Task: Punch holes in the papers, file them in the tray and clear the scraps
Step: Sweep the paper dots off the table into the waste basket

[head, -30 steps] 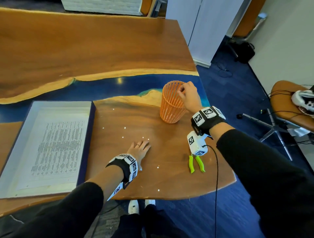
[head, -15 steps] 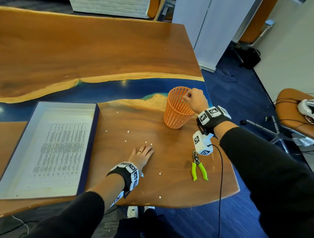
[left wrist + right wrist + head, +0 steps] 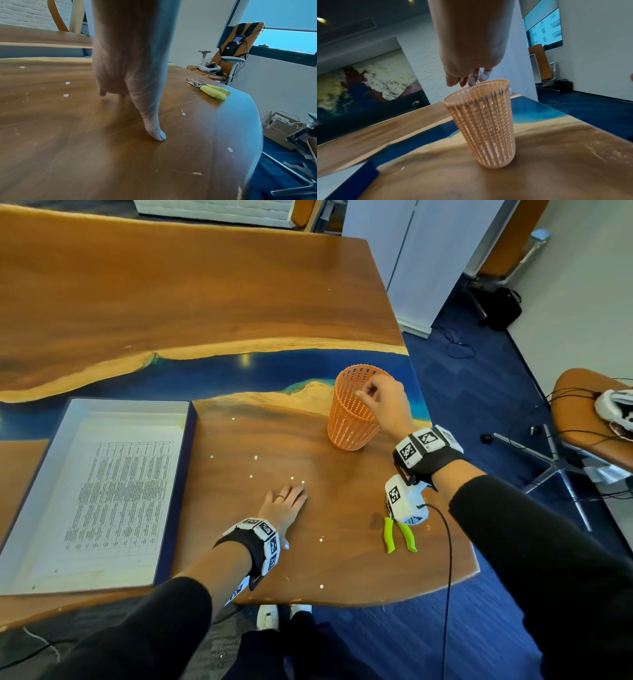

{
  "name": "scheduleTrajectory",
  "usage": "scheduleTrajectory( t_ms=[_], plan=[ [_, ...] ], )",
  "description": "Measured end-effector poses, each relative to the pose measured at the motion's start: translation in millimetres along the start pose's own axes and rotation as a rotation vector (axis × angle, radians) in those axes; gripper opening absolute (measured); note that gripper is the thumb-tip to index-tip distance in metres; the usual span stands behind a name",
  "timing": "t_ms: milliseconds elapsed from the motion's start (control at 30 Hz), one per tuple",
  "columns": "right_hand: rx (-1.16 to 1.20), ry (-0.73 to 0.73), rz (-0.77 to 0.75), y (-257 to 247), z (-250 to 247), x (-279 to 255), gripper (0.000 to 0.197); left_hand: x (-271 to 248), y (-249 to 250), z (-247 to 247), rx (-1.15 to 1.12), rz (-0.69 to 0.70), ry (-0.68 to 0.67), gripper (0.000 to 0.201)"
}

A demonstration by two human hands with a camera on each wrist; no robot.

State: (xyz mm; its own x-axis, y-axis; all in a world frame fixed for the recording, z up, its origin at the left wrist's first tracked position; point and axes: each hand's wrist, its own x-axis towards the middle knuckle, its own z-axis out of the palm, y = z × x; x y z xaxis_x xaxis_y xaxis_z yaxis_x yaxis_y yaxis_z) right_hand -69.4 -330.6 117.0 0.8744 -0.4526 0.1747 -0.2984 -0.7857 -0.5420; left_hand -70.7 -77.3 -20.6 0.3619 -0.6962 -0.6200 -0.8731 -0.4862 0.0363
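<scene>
At the left, the papers (image 3: 113, 501) already lie flat in the tray (image 3: 30, 481), so filing looks done and the step in hand is clearing the scraps (image 3: 255, 457), small white dots scattered over the table (image 3: 342, 542) between the tray and the basket. The left hand (image 3: 286, 505) rests flat on the wood with straight fingers, holding nothing, two dots just beyond its fingertips. Further right, the orange basket (image 3: 351, 412) stands upright, and the right hand (image 3: 385, 404) hangs over its near rim with fingertips bunched together pointing down; whether a scrap is pinched between them I cannot tell. The hole punch (image 3: 399, 534) with green handles lies near the table edge, below the right wrist. The next move, I judge, calls for a return to the loose dots, which are thin and flat and likely need sliding or a fingertip press to lift. The left wrist view shows the thumb (image 3: 155, 133) touching the wood and the punch's metal head, hidden from above by the wrist camera; the right wrist view shows the fingers (image 3: 471, 81) just above the rim, not touching it.
</scene>
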Motion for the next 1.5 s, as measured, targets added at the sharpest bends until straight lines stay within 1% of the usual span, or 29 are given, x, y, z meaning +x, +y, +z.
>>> scheduleTrajectory(
  t_ms=[100,167,233,333,433,500,633,733,867,1000,1200,1300,1400,1500],
  plan=[
    [-0.007,-0.083,-0.153,-5.6,17.1,-37.7,0.008,-1.5,2.8,1.2,0.0,-0.005,0.004,0.125],
    [0.004,-0.182,-0.187,-0.6,37.9,-72.2,0.005,-2.5,3.7,2.1,0.004,-0.009,0.011,0.125],
    [-0.005,-0.324,-0.148,9.9,61.9,-108.0,0.003,-3.5,3.5,2.4,0.009,-0.012,0.014,0.126],
    [-0.059,-0.532,-0.062,23.8,91.9,-156.1,0.007,-4.5,6.4,5.6,0.037,-0.028,0.014,0.132],
    [-0.055,-0.635,0.023,31.9,106.2,-190.4,0.011,-6.3,13.1,9.1,0.074,-0.06,0.031,0.135],
    [-0.034,-0.645,0.058,34.6,109.9,-202.6,0.013,-6.7,15.0,9.9,0.079,-0.069,0.044,0.135],
    [0.02,-0.605,0.089,33.3,113.9,-209.7,0.012,-6.5,13.9,9.6,0.067,-0.072,0.037,0.135],
    [0.019,-0.591,0.066,29.7,116.7,-210.1,0.011,-6.2,13.4,9.6,0.06,-0.075,0.031,0.135],
    [-0.041,-0.579,0.035,26.6,119.7,-210.3,0.011,-6.3,12.9,9.4,0.056,-0.076,0.024,0.136],
    [-0.12,-0.608,-0.023,24.3,120.8,-209.2,0.018,-6.4,13.2,8.3,0.045,-0.076,0.022,0.135],
    [-0.172,-0.63,-0.066,22.8,122.2,-208.8,0.02,-5.7,13.1,8.1,0.045,-0.075,0.017,0.136],
    [-0.149,-0.662,-0.073,24.5,122.2,-206.2,0.02,-5.5,13.3,8.0,0.041,-0.075,0.013,0.135],
    [-0.069,-0.638,-0.049,27.9,121.3,-206.6,0.018,-6.0,12.8,8.6,0.044,-0.074,0.014,0.135],
    [-0.067,-0.649,-0.027,26.9,119.9,-207.3,0.018,-5.2,12.9,8.8,0.049,-0.073,0.012,0.135]
  ],
)
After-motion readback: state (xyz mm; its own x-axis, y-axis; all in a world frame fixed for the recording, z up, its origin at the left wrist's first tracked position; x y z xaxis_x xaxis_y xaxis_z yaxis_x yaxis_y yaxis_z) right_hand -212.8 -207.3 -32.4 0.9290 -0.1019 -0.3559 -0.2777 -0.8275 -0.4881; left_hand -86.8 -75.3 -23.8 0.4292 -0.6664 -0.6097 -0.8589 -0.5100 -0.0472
